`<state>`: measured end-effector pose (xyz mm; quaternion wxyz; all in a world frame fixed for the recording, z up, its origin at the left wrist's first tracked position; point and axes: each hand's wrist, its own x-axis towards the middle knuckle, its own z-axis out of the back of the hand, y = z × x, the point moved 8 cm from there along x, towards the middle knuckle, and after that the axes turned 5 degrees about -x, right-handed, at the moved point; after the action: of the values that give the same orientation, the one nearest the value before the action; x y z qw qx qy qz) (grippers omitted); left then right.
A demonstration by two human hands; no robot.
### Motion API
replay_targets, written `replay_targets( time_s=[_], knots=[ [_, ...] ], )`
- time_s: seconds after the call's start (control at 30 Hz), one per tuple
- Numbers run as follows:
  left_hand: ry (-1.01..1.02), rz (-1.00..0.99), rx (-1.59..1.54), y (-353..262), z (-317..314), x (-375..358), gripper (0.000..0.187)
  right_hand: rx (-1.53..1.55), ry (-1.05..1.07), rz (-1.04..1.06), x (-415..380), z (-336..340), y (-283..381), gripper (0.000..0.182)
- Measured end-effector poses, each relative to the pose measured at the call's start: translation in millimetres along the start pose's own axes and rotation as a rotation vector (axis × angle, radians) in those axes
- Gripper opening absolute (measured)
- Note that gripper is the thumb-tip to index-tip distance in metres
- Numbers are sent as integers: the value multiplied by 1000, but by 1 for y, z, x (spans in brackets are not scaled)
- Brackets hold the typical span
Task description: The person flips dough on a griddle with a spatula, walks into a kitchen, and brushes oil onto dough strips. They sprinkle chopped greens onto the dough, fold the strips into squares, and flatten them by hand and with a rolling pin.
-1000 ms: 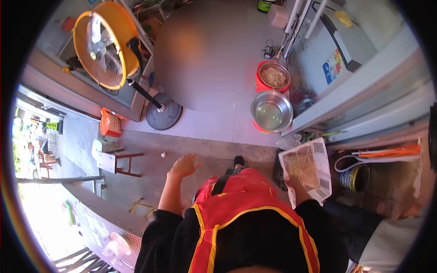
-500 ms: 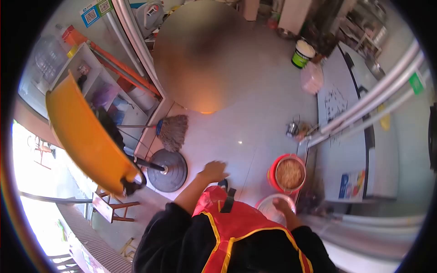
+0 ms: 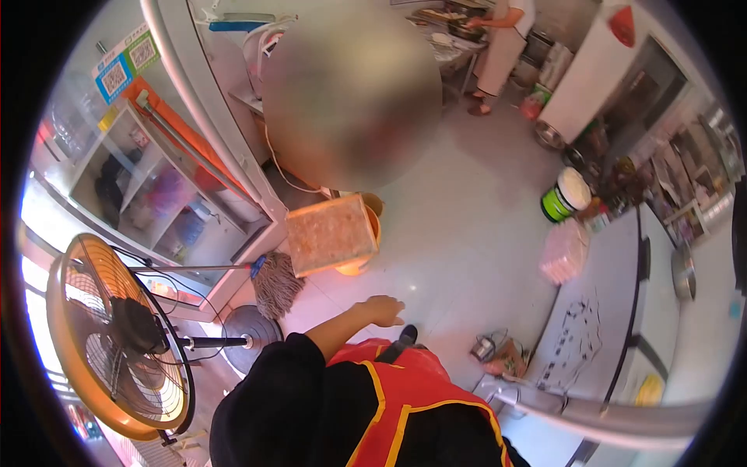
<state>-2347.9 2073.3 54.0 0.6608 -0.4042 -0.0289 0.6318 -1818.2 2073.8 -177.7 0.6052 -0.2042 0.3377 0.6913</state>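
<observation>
My left hand [image 3: 384, 310] hangs in front of my red apron [image 3: 416, 381], above the tiled floor [image 3: 459, 272]. Its fingers are loosely extended, and nothing shows in them. The shoe tip [image 3: 408, 333] lies just below it. My right hand is out of view. Near the left hand, a grey string mop [image 3: 278, 286] leans with its head on the floor. Beyond it stands a shallow orange-brown tray or box [image 3: 331, 236], next to a yellow bucket [image 3: 372, 210].
A yellow standing fan [image 3: 124, 338] with a round base [image 3: 250, 340] is at left. On the right are a chest freezer [image 3: 580, 335], a pink package [image 3: 566, 251], a green-black tub [image 3: 566, 194] and a metal pot [image 3: 484, 348]. A co-worker [image 3: 502, 47] stands at a far counter.
My body and view have moved forward into the room. The red bucket and clear tub near my right hand have left view, as has that hand. The tray and co-worker have come into view.
</observation>
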Motion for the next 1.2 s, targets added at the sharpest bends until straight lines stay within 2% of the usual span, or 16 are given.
replay_targets(
  time_s=[0.13, 0.2, 0.3, 0.33, 0.43, 0.53, 0.57, 0.6, 0.63, 0.7, 0.77, 0.87, 0.9, 1.03, 1.13, 1.2],
  knots=[
    [-327, 81, -231, 70, 99, 24, 46, -74, -214, 237, 174, 191, 101, 19],
    [-457, 256, -312, 91, 162, 29, 40, 72, -354, 386, 258, 278, 176, 17],
    [-784, 274, -710, 159, 221, 56, 32, 383, -363, 456, 313, 382, 316, 21],
    [-883, 288, -797, 174, 245, 66, 30, 483, -348, 451, 329, 400, 350, 24],
    [-1096, 300, -993, 226, 319, 106, 25, 232, -293, 666, 380, 428, 426, 25],
    [-1211, 299, -1141, 290, 391, 157, 25, -226, -203, 671, 418, 436, 439, 23],
    [-1282, 294, -1236, 296, 425, 168, 26, -294, 2, 570, 439, 437, 425, 30],
    [-1359, 291, -1324, 303, 459, 178, 28, -460, -34, 806, 490, 429, 391, 31],
    [-1374, 315, -1370, 310, 488, 191, 29, -585, 18, 838, 507, 442, 383, 30],
    [-1383, 313, -1451, 337, 542, 220, 31, -50, 95, 277, 573, 462, 317, 29],
    [-1435, 279, -1511, 366, 597, 245, 30, 349, 38, 77, 624, 482, 280, 30],
    [-1608, 177, -1651, 426, 660, 269, 30, -179, -47, 194, 697, 543, 327, 28],
    [-1685, 132, -1707, 446, 673, 275, 29, -607, -230, 565, 740, 557, 356, 23],
    [-1973, 297, -1637, 515, 700, 251, 20, -152, -439, 692, 820, 699, 566, 19],
    [-2069, 525, -1623, 553, 704, 225, 20, -178, -473, 827, 721, 797, 820, 22],
    [-2205, 555, -1617, 586, 705, 207, 21, 24, -387, 865, 732, 826, 915, 27]
  ],
)
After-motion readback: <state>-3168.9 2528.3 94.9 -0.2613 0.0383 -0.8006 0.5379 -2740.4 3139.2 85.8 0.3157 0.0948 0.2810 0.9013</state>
